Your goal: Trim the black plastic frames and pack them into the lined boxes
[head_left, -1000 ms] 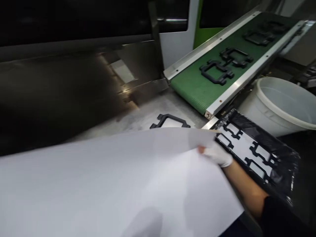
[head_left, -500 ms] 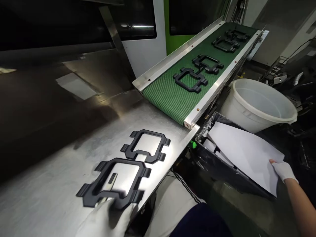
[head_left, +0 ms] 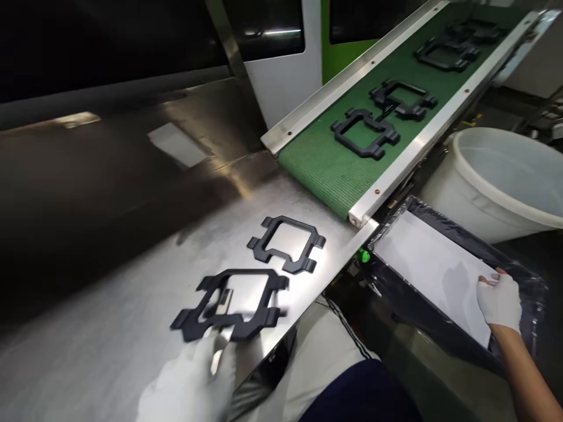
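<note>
My left hand [head_left: 191, 384], in a white glove, rests at the near edge of the steel table [head_left: 109, 328], its fingers touching the near side of a black plastic frame [head_left: 231, 305]; a small metal piece lies under the fingertips. A second black frame [head_left: 287, 243] lies flat just beyond it. My gloved right hand [head_left: 499, 302] presses flat, fingers together, on a white paper sheet [head_left: 428, 269] that lies inside a box lined with black plastic [head_left: 523, 281] at the right.
A green conveyor belt [head_left: 325, 164] slopes up to the upper right with several black frames on it [head_left: 365, 132]. A white plastic bucket [head_left: 497, 187] stands behind the box. My legs show below the table edge.
The white sheet, held up across the view a second ago, has been lowered flat into the lined box by my right hand. My left hand has come to the near frame.
</note>
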